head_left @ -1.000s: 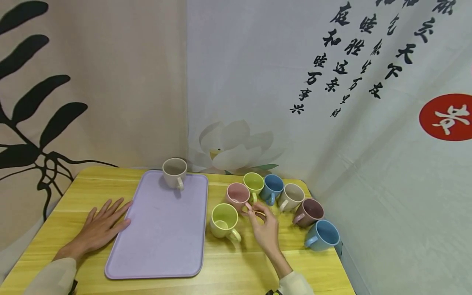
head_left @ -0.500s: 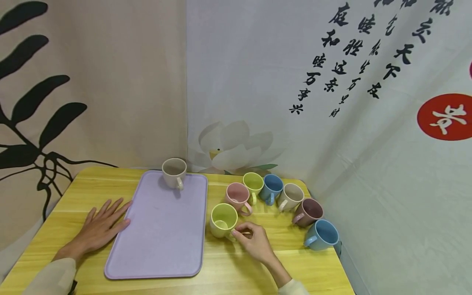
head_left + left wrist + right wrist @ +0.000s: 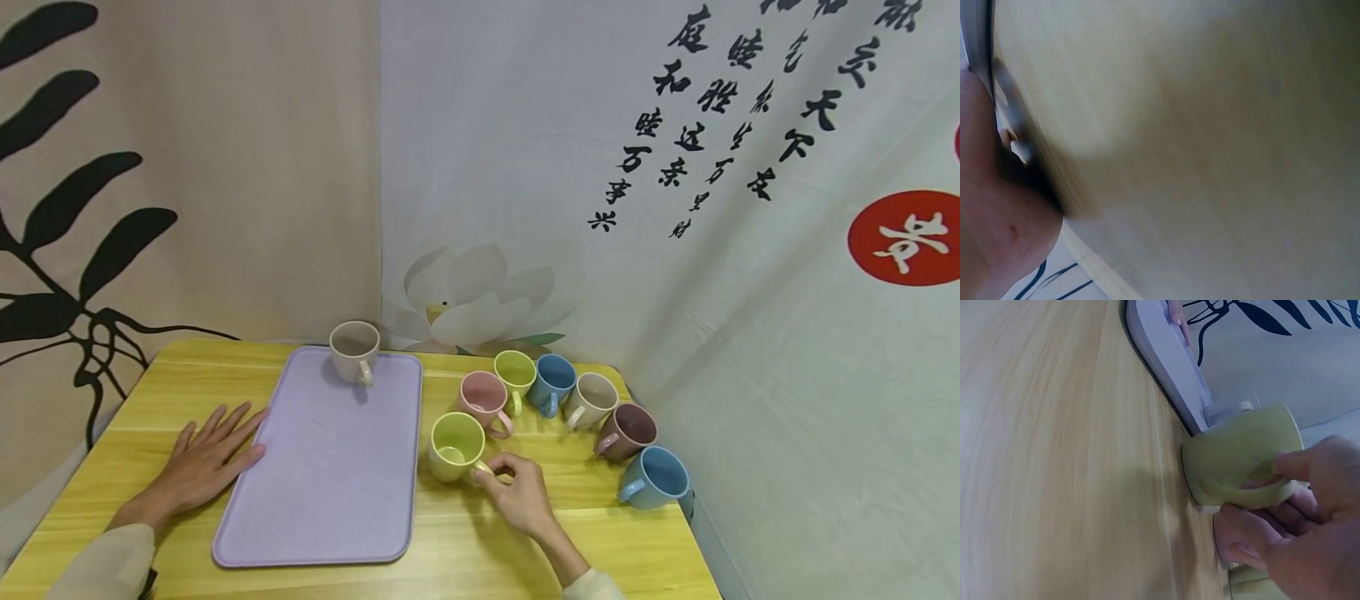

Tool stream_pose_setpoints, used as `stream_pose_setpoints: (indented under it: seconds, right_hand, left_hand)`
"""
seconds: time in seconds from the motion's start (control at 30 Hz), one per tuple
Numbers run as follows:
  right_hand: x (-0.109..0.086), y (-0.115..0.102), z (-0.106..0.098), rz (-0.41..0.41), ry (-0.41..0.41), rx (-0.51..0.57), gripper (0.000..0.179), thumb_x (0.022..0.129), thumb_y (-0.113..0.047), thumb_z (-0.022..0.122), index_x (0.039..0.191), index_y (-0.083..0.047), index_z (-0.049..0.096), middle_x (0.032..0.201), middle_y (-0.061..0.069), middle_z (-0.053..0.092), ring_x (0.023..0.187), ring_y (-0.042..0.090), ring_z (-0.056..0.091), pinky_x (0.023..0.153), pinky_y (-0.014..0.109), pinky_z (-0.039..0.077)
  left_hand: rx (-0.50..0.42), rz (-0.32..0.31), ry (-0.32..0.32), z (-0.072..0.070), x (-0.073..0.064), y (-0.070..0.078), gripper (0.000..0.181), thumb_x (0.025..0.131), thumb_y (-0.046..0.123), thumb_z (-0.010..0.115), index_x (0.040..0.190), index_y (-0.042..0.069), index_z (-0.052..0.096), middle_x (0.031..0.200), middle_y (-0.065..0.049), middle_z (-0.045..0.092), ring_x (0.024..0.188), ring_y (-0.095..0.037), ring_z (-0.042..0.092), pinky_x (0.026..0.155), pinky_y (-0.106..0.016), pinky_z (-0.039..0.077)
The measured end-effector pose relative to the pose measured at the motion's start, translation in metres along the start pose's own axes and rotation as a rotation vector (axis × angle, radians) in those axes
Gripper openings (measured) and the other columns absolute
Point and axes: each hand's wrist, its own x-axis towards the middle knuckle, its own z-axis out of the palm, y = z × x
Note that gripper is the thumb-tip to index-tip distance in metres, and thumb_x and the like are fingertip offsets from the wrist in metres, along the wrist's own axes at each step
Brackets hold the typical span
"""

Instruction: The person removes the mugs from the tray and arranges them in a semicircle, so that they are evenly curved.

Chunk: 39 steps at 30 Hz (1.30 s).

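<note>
My right hand (image 3: pixel 519 493) pinches the handle of a yellow-green mug (image 3: pixel 450 467), just right of a lilac tray (image 3: pixel 322 492). The right wrist view shows thumb and fingers on that mug's (image 3: pixel 1235 456) handle, its base close to the table. Directly behind it stands a pink mug (image 3: pixel 480 392), handle toward me. Flat on the table lies my left hand (image 3: pixel 202 467), fingers spread, fingertips at the tray's left rim. A grey-beige mug (image 3: pixel 352 360) stands at the tray's far end. In the left wrist view, only part of the left hand (image 3: pixel 1004 237) shows beside the wood.
Behind and right of the pink mug, an arc holds another yellow-green mug (image 3: pixel 513 372), a blue mug (image 3: pixel 553 383), a beige mug (image 3: pixel 592 402), a maroon mug (image 3: pixel 628 433) and a second blue mug (image 3: pixel 655 478) near the table's right edge. Printed curtains (image 3: pixel 480 167) hang behind the table.
My right hand has left the pink mug's handle, moved left and toward me, and taken the front yellow-green mug by its handle. That mug has shifted very slightly. The left hand stays put.
</note>
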Motion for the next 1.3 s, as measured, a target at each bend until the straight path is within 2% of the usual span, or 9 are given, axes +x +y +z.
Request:
stream_pose_setpoints:
  seconds: [0.1,0.27,0.47,0.7,0.9,1.0,1.1,1.2,1.3]
  right_hand:
    - [0.002,0.002,-0.001,-0.011,0.048,-0.011,0.012,0.098,-0.016,0.090,0.094,-0.008,0.082,0.098,0.005,0.084,0.102,0.023,0.085,0.086,0.018,0.066]
    - [0.005,0.005,-0.003,-0.025,0.089,-0.014,0.011,0.097,-0.013,0.091,0.095,-0.007,0.082,0.101,0.013,0.085,0.106,0.023,0.085,0.089,0.019,0.066]
    - [0.009,0.009,-0.008,-0.045,0.106,-0.025,0.008,0.097,-0.012,0.090,0.094,-0.009,0.083,0.100,0.008,0.086,0.111,0.033,0.085,0.093,0.026,0.067]
    - [0.014,0.008,-0.014,-0.050,0.112,-0.059,0.006,0.097,-0.013,0.089,0.095,-0.011,0.084,0.100,0.006,0.087,0.109,0.028,0.085,0.094,0.032,0.068]
    - [0.016,0.008,-0.017,-0.069,0.121,-0.053,0.010,0.098,-0.011,0.088,0.106,-0.005,0.087,0.111,0.015,0.088,0.110,0.033,0.085,0.091,0.028,0.070]
    - [0.015,0.008,-0.016,-0.088,0.152,-0.034,0.017,0.099,-0.006,0.087,0.114,-0.001,0.085,0.119,0.020,0.085,0.111,0.037,0.085,0.091,0.031,0.071]
    - [0.016,0.004,-0.015,-0.169,0.235,-0.062,0.024,0.099,-0.004,0.087,0.122,0.001,0.081,0.119,0.023,0.083,0.109,0.037,0.084,0.093,0.040,0.071]
    - [0.017,-0.008,-0.010,-0.299,0.325,-0.111,0.028,0.098,-0.001,0.086,0.125,0.000,0.079,0.118,0.021,0.082,0.109,0.036,0.082,0.096,0.048,0.070]
    - [0.019,-0.029,-0.002,-0.405,0.356,-0.144,0.033,0.097,0.001,0.086,0.129,0.000,0.077,0.121,0.019,0.080,0.112,0.036,0.080,0.098,0.046,0.070]
  left_hand:
    - [0.000,0.000,0.001,0.000,0.000,0.000,0.072,0.119,0.054,0.047,0.182,0.027,0.023,0.189,-0.026,0.016,0.173,-0.062,0.002,0.128,-0.090,-0.008]
    - [-0.004,-0.006,-0.009,0.000,0.000,0.000,0.073,0.119,0.055,0.047,0.182,0.027,0.023,0.189,-0.027,0.016,0.173,-0.062,0.002,0.128,-0.090,-0.008]
    - [-0.003,-0.005,-0.009,-0.001,0.001,0.000,0.073,0.119,0.055,0.047,0.182,0.026,0.023,0.189,-0.026,0.016,0.173,-0.062,0.002,0.128,-0.090,-0.009]
    - [-0.001,-0.008,-0.009,-0.001,0.001,-0.001,0.073,0.119,0.055,0.047,0.182,0.027,0.023,0.189,-0.026,0.015,0.174,-0.062,0.001,0.128,-0.090,-0.009]
    - [-0.001,-0.007,-0.007,0.000,0.001,-0.002,0.073,0.119,0.055,0.046,0.182,0.028,0.023,0.189,-0.025,0.015,0.174,-0.061,0.001,0.128,-0.090,-0.009]
    - [-0.002,-0.002,0.005,0.001,0.001,-0.003,0.073,0.119,0.055,0.047,0.182,0.028,0.024,0.189,-0.025,0.017,0.174,-0.061,0.002,0.128,-0.090,-0.007]
    - [-0.002,-0.002,0.004,0.001,0.001,-0.002,0.073,0.119,0.055,0.047,0.182,0.027,0.024,0.189,-0.025,0.017,0.174,-0.061,0.002,0.128,-0.090,-0.007]
    - [0.000,-0.005,-0.006,0.000,0.001,-0.001,0.073,0.119,0.055,0.046,0.182,0.027,0.022,0.189,-0.026,0.015,0.174,-0.061,0.001,0.128,-0.090,-0.008]
    - [-0.002,-0.009,-0.012,-0.001,0.000,0.000,0.073,0.119,0.055,0.046,0.182,0.027,0.022,0.189,-0.025,0.015,0.174,-0.062,0.001,0.128,-0.089,-0.009]
